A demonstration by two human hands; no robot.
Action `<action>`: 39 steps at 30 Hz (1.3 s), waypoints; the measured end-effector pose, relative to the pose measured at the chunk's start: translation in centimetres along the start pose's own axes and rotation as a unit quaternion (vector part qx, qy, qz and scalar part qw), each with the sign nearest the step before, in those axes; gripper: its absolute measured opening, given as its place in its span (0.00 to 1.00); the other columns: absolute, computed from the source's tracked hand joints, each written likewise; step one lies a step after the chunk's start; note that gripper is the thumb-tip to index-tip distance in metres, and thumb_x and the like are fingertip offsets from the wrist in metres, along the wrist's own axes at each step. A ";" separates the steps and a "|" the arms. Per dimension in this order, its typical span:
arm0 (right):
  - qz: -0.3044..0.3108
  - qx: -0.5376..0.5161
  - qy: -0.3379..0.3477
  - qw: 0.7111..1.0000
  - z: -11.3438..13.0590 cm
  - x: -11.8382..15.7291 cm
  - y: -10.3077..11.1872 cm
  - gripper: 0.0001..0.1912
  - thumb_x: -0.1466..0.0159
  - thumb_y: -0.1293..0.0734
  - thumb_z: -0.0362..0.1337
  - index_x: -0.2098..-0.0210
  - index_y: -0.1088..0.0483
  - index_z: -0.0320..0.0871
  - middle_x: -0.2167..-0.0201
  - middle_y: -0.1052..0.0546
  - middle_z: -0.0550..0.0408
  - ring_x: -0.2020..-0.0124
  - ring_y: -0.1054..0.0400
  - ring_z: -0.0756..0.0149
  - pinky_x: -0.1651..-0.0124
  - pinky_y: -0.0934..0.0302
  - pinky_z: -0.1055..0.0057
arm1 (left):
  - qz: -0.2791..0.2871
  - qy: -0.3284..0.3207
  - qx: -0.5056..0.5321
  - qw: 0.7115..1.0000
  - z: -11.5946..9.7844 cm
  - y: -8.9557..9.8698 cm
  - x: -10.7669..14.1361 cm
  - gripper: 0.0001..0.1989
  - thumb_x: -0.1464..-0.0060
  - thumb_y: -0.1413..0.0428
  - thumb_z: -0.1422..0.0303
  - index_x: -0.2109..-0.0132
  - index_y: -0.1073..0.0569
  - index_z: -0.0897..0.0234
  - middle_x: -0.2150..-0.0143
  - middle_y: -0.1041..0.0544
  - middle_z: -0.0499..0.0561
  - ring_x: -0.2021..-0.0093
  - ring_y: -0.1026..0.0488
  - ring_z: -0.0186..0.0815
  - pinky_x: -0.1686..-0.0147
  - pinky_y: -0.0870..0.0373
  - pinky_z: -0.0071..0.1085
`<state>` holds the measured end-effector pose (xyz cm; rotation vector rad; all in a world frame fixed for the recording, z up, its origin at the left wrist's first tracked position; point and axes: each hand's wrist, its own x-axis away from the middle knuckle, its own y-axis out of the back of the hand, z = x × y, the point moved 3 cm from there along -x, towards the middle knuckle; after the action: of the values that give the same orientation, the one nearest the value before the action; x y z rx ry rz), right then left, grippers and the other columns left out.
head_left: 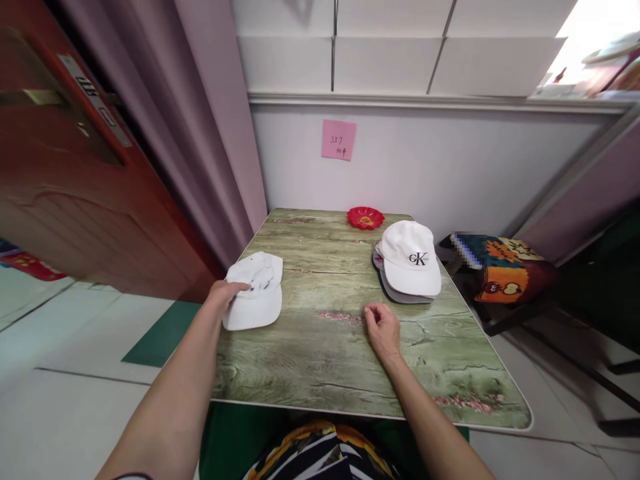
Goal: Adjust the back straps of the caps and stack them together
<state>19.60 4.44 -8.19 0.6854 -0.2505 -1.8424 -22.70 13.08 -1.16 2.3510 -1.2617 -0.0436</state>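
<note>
A white cap (256, 308) lies at the left edge of the table, its brim toward me. My left hand (226, 293) grips the left side of this cap, thumb on top and the other fingers hidden beneath or behind it. On the right side of the table, a white cap with black "CK" lettering (411, 257) rests on top of darker caps (400, 295). My right hand (383, 328) sits on the table just below that stack, fingers curled together, touching no cap.
A red scalloped dish (365, 218) stands at the back of the wood-patterned table (320, 360). A pink note (339, 140) is stuck on the wall behind. To the right is a stool with a colourful cover (510, 267); a brown door (100, 200) stands at the left.
</note>
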 end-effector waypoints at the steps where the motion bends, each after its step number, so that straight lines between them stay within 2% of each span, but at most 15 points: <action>1: 0.000 -0.001 -0.001 1.000 0.0 0.0 0.0 0.14 0.36 0.39 0.44 0.69 0.26 0.42 0.69 0.25 0.52 0.68 0.33 0.62 0.62 0.41 0.68 | 0.014 0.007 0.018 1.000 -0.1 -0.6 0.5 0.19 0.74 0.33 0.76 0.68 0.26 0.68 0.72 0.20 0.62 0.63 0.22 0.59 0.67 0.25 0.49; 6: -0.002 0.003 -0.007 1.000 -0.2 -0.1 -0.2 0.15 0.36 0.38 0.45 0.68 0.25 0.42 0.69 0.25 0.51 0.69 0.32 0.63 0.62 0.40 0.68 | 0.100 -0.047 0.116 0.987 -2.6 -4.3 4.0 0.23 0.67 0.37 0.74 0.57 0.23 0.65 0.59 0.18 0.54 0.60 0.21 0.44 0.59 0.24 0.38; 8: -0.004 0.001 -0.011 1.000 -0.3 -0.1 -0.2 0.16 0.36 0.38 0.46 0.68 0.25 0.41 0.69 0.25 0.51 0.69 0.32 0.63 0.63 0.40 0.68 | 0.147 -0.158 0.149 0.965 -5.2 -5.6 5.8 0.27 0.66 0.36 0.72 0.53 0.24 0.65 0.55 0.19 0.55 0.57 0.22 0.45 0.55 0.26 0.39; 11: -0.006 -0.009 -0.014 1.000 -0.3 -0.1 -0.2 0.17 0.36 0.38 0.47 0.68 0.25 0.41 0.70 0.25 0.50 0.70 0.32 0.62 0.63 0.39 0.67 | 0.143 -0.349 0.104 0.920 -8.8 -6.9 8.5 0.25 0.61 0.34 0.67 0.52 0.23 0.65 0.52 0.20 0.56 0.52 0.24 0.46 0.49 0.29 0.42; 13: -0.007 -0.036 -0.029 0.999 -0.4 0.0 -0.2 0.17 0.36 0.38 0.48 0.66 0.25 0.40 0.70 0.24 0.50 0.71 0.32 0.63 0.64 0.38 0.66 | 0.126 -0.448 0.057 0.883 -9.8 -7.6 10.2 0.23 0.60 0.34 0.64 0.53 0.23 0.64 0.50 0.22 0.56 0.49 0.26 0.46 0.46 0.32 0.43; 15: -0.008 -0.097 -0.053 0.994 -0.5 0.0 -0.2 0.19 0.37 0.37 0.49 0.57 0.27 0.39 0.66 0.23 0.48 0.72 0.31 0.64 0.65 0.36 0.67 | 0.134 -0.500 0.020 0.855 -9.3 -8.6 11.6 0.24 0.60 0.34 0.64 0.53 0.24 0.63 0.48 0.23 0.56 0.46 0.28 0.46 0.44 0.35 0.43; 17: -0.018 -0.164 -0.067 0.984 -0.5 0.0 0.0 0.28 0.39 0.35 0.48 0.45 0.35 0.39 0.57 0.23 0.44 0.71 0.29 0.64 0.67 0.34 0.68 | 0.160 -0.508 -0.006 0.846 -7.6 -9.6 12.6 0.21 0.58 0.35 0.65 0.54 0.25 0.63 0.49 0.23 0.56 0.47 0.28 0.45 0.43 0.36 0.43; 20: -0.039 -0.214 -0.066 0.974 -0.5 0.0 0.3 0.41 0.43 0.32 0.45 0.34 0.48 0.42 0.44 0.29 0.39 0.69 0.28 0.65 0.68 0.32 0.68 | 0.185 -0.498 -0.056 0.845 -4.5 -10.9 13.9 0.04 0.52 0.41 0.69 0.66 0.27 0.62 0.53 0.21 0.55 0.47 0.28 0.44 0.42 0.38 0.44; 24: -0.002 -0.217 -0.050 0.975 -0.5 -0.2 0.3 0.38 0.41 0.33 0.43 0.35 0.47 0.44 0.46 0.28 0.41 0.75 0.29 0.71 0.68 0.32 0.69 | 0.126 -0.485 -0.198 0.842 -2.2 -11.5 14.7 0.02 0.47 0.44 0.71 0.68 0.29 0.60 0.46 0.23 0.54 0.37 0.36 0.45 0.34 0.56 0.51; 27: -0.007 -0.216 -0.052 0.975 -0.8 -0.2 0.1 0.34 0.39 0.35 0.43 0.36 0.45 0.42 0.48 0.26 0.40 0.74 0.27 0.69 0.69 0.31 0.69 | 0.064 -0.451 -0.301 0.838 -1.8 -11.2 14.3 0.11 0.42 0.51 0.73 0.56 0.26 0.58 0.37 0.30 0.56 0.32 0.43 0.46 0.33 0.62 0.54; 30: -0.023 -0.204 -0.060 0.977 -1.1 -0.1 0.0 0.31 0.39 0.35 0.43 0.38 0.41 0.41 0.49 0.25 0.40 0.74 0.26 0.67 0.68 0.31 0.68 | 0.100 -0.430 -0.369 0.818 -1.1 -10.5 13.7 0.23 0.43 0.51 0.74 0.40 0.31 0.59 0.30 0.41 0.61 0.30 0.48 0.50 0.33 0.62 0.56; 33: -0.012 -0.184 -0.055 0.981 -1.1 -0.1 0.0 0.26 0.39 0.35 0.43 0.43 0.35 0.40 0.50 0.24 0.41 0.73 0.27 0.66 0.67 0.31 0.67 | 0.114 -0.415 -0.395 0.811 -0.3 -8.7 13.5 0.33 0.48 0.51 0.79 0.35 0.36 0.58 0.29 0.44 0.61 0.29 0.50 0.53 0.34 0.64 0.59; 35: 0.001 -0.164 -0.053 0.985 -1.0 -0.1 0.1 0.22 0.39 0.35 0.44 0.48 0.32 0.40 0.53 0.23 0.43 0.73 0.27 0.66 0.67 0.32 0.68 | 0.083 -0.413 -0.386 0.821 -0.6 -7.2 13.9 0.33 0.51 0.52 0.82 0.37 0.33 0.59 0.31 0.40 0.61 0.31 0.47 0.52 0.34 0.62 0.58; 37: 0.010 -0.144 -0.053 0.988 -0.8 -0.1 0.1 0.20 0.39 0.35 0.44 0.51 0.29 0.39 0.58 0.21 0.46 0.74 0.28 0.66 0.68 0.33 0.68 | 0.061 -0.423 -0.339 0.838 -1.5 -6.2 14.7 0.26 0.47 0.53 0.79 0.42 0.28 0.61 0.36 0.33 0.61 0.35 0.39 0.50 0.35 0.51 0.51; 39: 0.011 -0.130 -0.050 0.990 -0.5 -0.1 0.1 0.19 0.39 0.36 0.44 0.53 0.28 0.39 0.63 0.21 0.48 0.75 0.29 0.66 0.69 0.34 0.69 | 0.095 -0.440 -0.277 0.849 -2.6 -6.0 16.0 0.17 0.42 0.53 0.72 0.49 0.25 0.63 0.44 0.26 0.59 0.43 0.31 0.47 0.41 0.40 0.43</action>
<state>20.00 4.61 -8.52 0.4087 -0.0805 -1.8498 -8.13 4.14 1.64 1.6772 -1.5642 -1.3594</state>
